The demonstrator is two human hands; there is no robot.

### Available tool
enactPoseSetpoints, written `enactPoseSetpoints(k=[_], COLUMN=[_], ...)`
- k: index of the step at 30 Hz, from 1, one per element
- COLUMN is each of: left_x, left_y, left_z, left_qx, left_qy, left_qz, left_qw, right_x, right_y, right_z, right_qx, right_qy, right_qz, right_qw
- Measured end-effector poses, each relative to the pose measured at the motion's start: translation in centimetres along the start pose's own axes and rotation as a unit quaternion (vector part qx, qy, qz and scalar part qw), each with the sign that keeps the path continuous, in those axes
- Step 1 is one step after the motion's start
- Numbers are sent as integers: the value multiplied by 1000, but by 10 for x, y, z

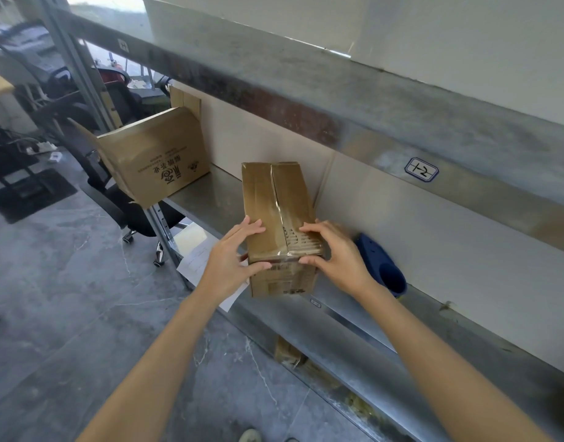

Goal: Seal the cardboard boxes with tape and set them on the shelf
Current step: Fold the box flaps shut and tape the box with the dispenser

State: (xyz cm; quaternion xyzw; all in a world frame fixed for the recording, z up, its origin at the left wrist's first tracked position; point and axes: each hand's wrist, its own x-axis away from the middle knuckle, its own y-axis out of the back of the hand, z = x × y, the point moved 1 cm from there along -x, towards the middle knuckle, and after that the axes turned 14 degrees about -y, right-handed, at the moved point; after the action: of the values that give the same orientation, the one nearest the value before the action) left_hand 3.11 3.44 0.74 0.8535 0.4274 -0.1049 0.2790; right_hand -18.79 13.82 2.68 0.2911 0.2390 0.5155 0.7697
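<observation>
A small brown cardboard box (276, 199) stands on the metal shelf (210, 199), its near end jutting over the front edge. Clear tape runs along its top seam and down the near end. My left hand (234, 253) holds the box's near left corner, fingers on top and thumb on the front face. My right hand (333, 250) holds the near right corner the same way. A larger cardboard box (159, 154) with open flaps sits further left on the same shelf, printed text upside down.
A blue tape dispenser (382, 266) lies on the shelf right of the box. The upper shelf beam (338, 100) hangs overhead with a label. White board lines the shelf's back. Paper sheets (197, 253) lie below left. Office chairs (115, 199) stand on the grey floor at left.
</observation>
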Motion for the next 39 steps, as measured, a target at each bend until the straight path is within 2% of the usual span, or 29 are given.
enactPoseSetpoints(k=[3, 6, 9, 14, 18, 24, 28, 31, 33, 36, 39], left_x=[-1, 0, -5, -4, 0, -11, -22, -32, -40, -62, -92], left_y=[1, 11, 19, 9, -15, -58, -78, -60, -36, 5, 38], left_z=[2, 5, 1, -1, -5, -14, -20, -15, -5, 19, 47], left_qx=[21, 16, -15, -119, -147, -217, -224, -213, -209, -212, -209], left_qy=[1, -7, -20, -92, -122, -143, -154, -199, -215, -170, -124], left_qz=[9, 59, 104, 70, 18, -41, -43, 18, 26, -14, 0], left_qw=[1000, 998, 994, 986, 981, 965, 961, 956, 954, 962, 970], right_x=[-1, -5, -8, -8, -6, 5, 14, 16, 15, 14, 9], right_y=[4, 16, 21, 24, 35, 42, 31, 19, 9, -7, -25], right_z=[-5, -6, -3, -8, -12, -16, -12, -5, 1, 12, 25], right_qx=[-26, -31, -40, -48, -14, -16, -43, -35, -34, -42, -79], right_qy=[-18, -24, -38, -35, -6, -38, -71, -94, -112, -144, -201], right_qz=[45, 89, 97, 92, 45, -11, -70, -93, -117, -178, -219], right_qw=[998, 995, 994, 994, 999, 999, 994, 991, 986, 973, 952])
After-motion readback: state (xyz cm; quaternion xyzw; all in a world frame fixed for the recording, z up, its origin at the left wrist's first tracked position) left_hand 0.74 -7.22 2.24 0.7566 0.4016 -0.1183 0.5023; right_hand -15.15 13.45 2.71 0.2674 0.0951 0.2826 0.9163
